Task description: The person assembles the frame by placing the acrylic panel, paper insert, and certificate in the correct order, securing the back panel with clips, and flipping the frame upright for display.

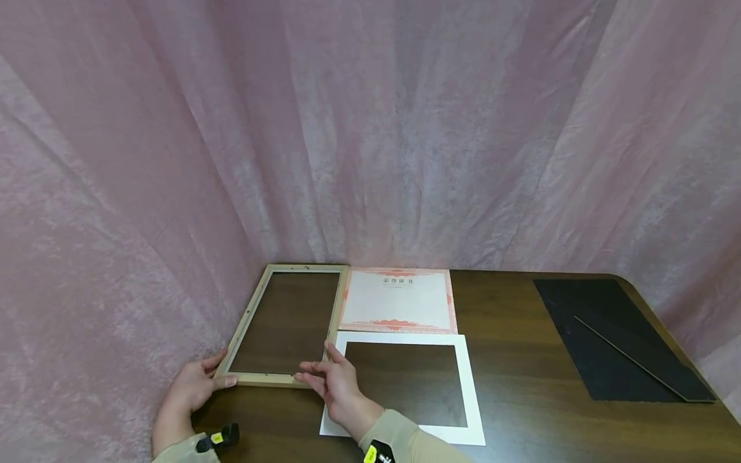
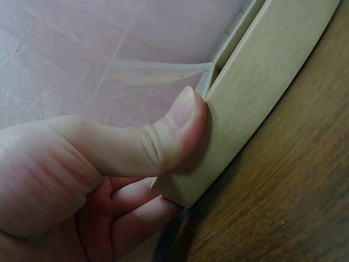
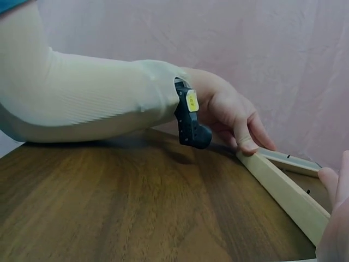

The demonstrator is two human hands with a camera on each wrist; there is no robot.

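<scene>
2 hands on 1 wooden frame (image 1: 286, 321) here, which lies flat at the back left of the dark table (image 1: 521, 360), right up against the pink curtain (image 1: 370, 128); my guess is everything's spread out side by side so each piece is easy to get at. Just right of the frame sits a certificate (image 1: 396, 300) with an orange border; in front of that a white mat board (image 1: 405, 386) with its window showing the table through it; well apart on the far right, a black backing board (image 1: 619, 341).

Left hand (image 1: 193, 386) has the near left corner of the frame; the left wrist view shows the thumb (image 2: 163, 136) pressed on top of the rail and the fingers curled under the corner, so it's a real pinch, probably to steady or lift that end. Right hand (image 1: 336, 386) is by the near right corner, fingers fairly straight and loose, tips touching the rail rather than wrapped round it; looks like it's just squaring the frame up. Sleeves are beige.
</scene>
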